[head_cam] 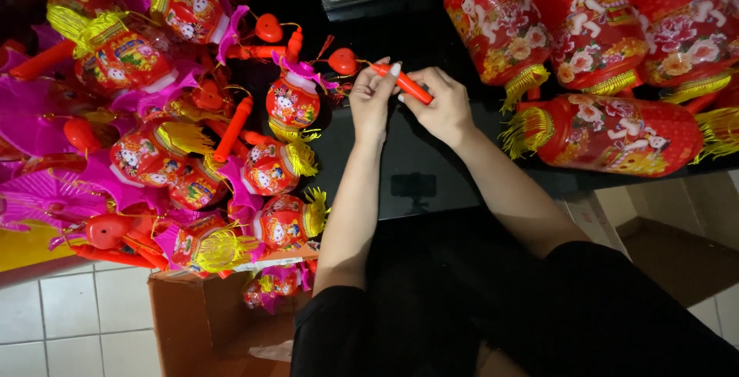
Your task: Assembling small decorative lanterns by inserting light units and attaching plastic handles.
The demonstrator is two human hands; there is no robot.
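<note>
Hands [408,100] hold red stick [404,85].

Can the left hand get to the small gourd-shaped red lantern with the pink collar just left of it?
Probably yes. The left hand sits right beside the small gourd-shaped red lantern, nothing between them, but its grip is shut on the red plastic stick, shared with the right hand.

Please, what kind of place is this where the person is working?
Probably a small workshop or stockroom for festival lanterns. Many small lanterns lie heaped on a dark table, large red lanterns lie opposite, and a cardboard box stands on the tiled floor. Both hands hold a red stick.
</note>
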